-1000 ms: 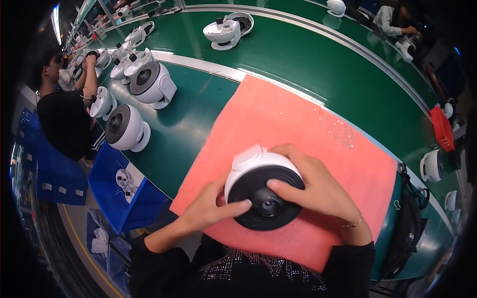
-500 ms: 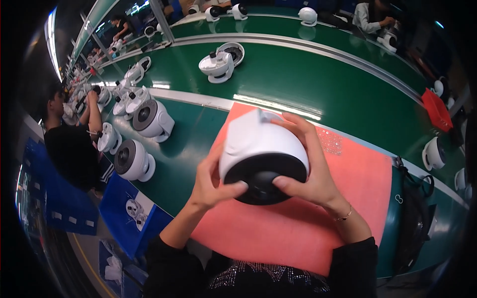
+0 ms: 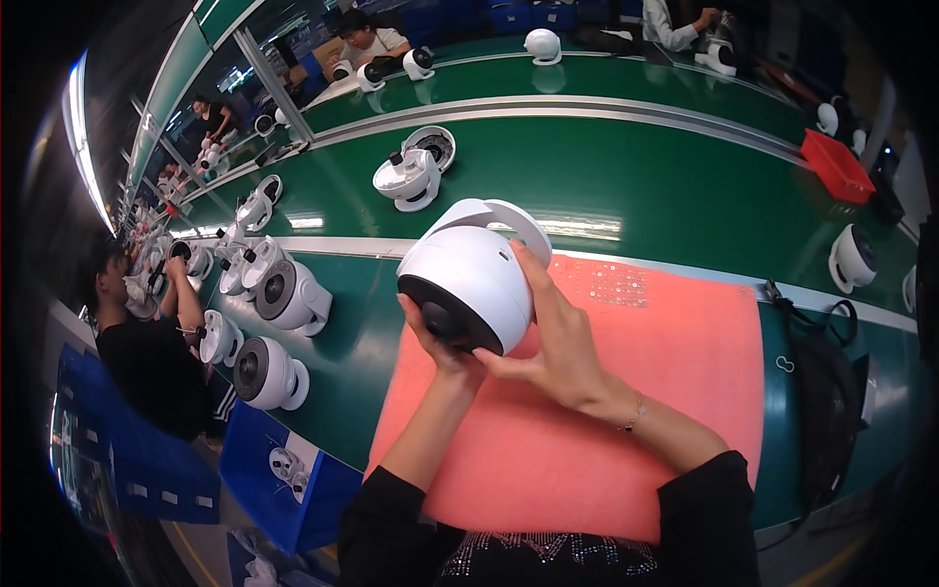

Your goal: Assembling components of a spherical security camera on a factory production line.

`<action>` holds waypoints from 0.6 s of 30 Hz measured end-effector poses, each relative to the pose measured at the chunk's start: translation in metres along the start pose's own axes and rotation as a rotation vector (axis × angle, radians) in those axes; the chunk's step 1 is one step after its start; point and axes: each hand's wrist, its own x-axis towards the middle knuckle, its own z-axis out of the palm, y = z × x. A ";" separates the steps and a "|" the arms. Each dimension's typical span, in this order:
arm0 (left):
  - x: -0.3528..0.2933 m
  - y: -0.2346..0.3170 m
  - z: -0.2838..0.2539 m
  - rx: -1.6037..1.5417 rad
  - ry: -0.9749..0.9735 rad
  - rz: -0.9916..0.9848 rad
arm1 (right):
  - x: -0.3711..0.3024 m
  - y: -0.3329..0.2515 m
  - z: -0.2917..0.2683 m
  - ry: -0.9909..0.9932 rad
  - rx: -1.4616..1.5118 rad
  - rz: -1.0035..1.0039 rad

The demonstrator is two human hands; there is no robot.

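A round white table fan (image 3: 477, 264) with a dark front is held up over a pink-orange mat (image 3: 606, 440). Its front faces down and to the left, and its white stand is at the upper side. My left hand (image 3: 442, 342) supports the dark front from below, with part of its fingers hidden behind the fan. Along the right side of the white shell lie the fingers of my right hand (image 3: 562, 357), its thumb by the lower rim of the front. Both hands grip the fan, which is tilted and off the mat.
More white fans (image 3: 269, 374) stand at the left near a co-worker (image 3: 147, 342). A half-open fan (image 3: 409, 181) sits on the green surface beyond the mat. A blue bin (image 3: 254, 470) is at lower left, a black bag (image 3: 827, 421) at right, a red tray (image 3: 837, 166) at far right.
The fan has moved left and turned, so its dark front now points down-left and its stand shows. My left hand has shifted beneath the front; my right hand lies along the side.
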 end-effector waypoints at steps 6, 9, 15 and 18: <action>0.012 -0.016 0.003 -0.044 -0.048 0.033 | 0.005 0.011 -0.005 0.020 -0.031 0.004; 0.018 -0.018 0.008 0.010 0.020 -0.095 | 0.009 0.028 -0.005 0.055 0.086 0.106; 0.027 -0.043 0.000 0.218 -0.186 -0.362 | 0.035 0.082 -0.054 0.231 0.960 0.932; 0.038 -0.055 -0.031 0.467 -0.355 -0.351 | 0.041 0.107 -0.069 0.458 1.064 0.947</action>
